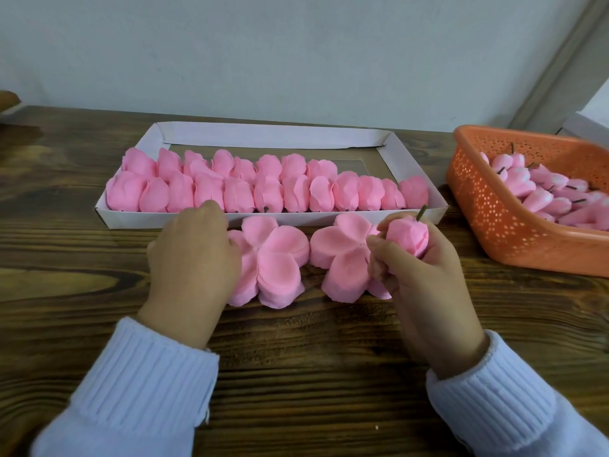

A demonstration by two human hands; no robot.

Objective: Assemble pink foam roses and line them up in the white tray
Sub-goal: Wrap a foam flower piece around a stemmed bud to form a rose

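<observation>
From the head camera, the white tray (418,212) lay across the middle of the frame on the dark wood-grain table (296,351), and it was judged well along: a full front row of finished roses (263,194) ran from end to end, a second row behind reached roughly two thirds of the way across, and the upper right part of the tray floor was bare. An orange perforated basket (487,225) at the right edge held many unwrapped buds with short dark stems, so plenty of work remained. Just below the tray lay two stacks of flat five-lobed petal pieces (273,258), soft, matte and slightly crinkled. The left hand (194,255) rested palm down on the left stack, fingers curled over its edge. The right hand (418,275) gripped a rounded bud (407,237), green stem pointing up, above the right stack.
</observation>
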